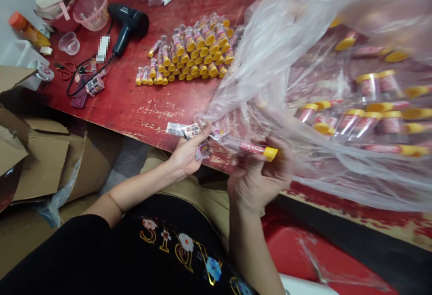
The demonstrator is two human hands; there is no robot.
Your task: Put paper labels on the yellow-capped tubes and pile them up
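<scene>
Between thumb and fingers, my left hand (pixel 189 153) grips small printed plastic wrappers (pixel 191 130), some hanging below the palm. My right hand (pixel 259 173) holds a clear tube (pixel 251 147) with a yellow cap and pink-and-white contents, its capless end pointing at my left hand. Right beside my right hand lies a large clear plastic bag (pixel 270 79), with several yellow-capped tubes (pixel 353 121) in it. Farther back on the red table (pixel 118 110) is a stacked pile of wrapped yellow-capped tubes (pixel 192 52).
At the back left are a black hair dryer (pixel 126 22), a pink basket (pixel 91 9), red scissors (pixel 65 70), a white mug (pixel 43 70) and an orange can (pixel 29 29). Open cardboard boxes (pixel 50 160) stand at the left, below the table edge. A red stool (pixel 310 254) is at the lower right.
</scene>
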